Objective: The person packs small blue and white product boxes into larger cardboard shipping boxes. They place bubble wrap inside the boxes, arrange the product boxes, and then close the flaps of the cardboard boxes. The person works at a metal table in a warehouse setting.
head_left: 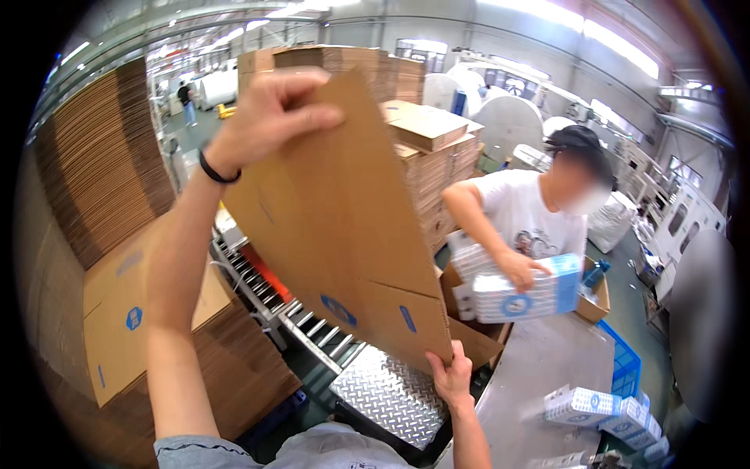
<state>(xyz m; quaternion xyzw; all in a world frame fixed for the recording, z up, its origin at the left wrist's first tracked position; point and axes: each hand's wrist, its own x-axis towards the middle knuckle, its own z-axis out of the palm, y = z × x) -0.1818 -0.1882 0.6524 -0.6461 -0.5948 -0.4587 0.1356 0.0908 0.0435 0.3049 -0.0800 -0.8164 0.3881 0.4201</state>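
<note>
While cardboard tilts, long axis down-right

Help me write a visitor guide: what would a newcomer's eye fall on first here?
A large, flat brown cardboard carton fills the centre, its top in the left hand, its lower corner in the right hand. To its right, a person in a white T-shirt holds a blue-and-white oblong pack. A tall brown cardboard stack rises at far left.

Your left hand is gripping a flat cardboard sheet near its top, your right hand is holding its lower corner, and a co-worker is clasping a blue-and-white pack.
</note>
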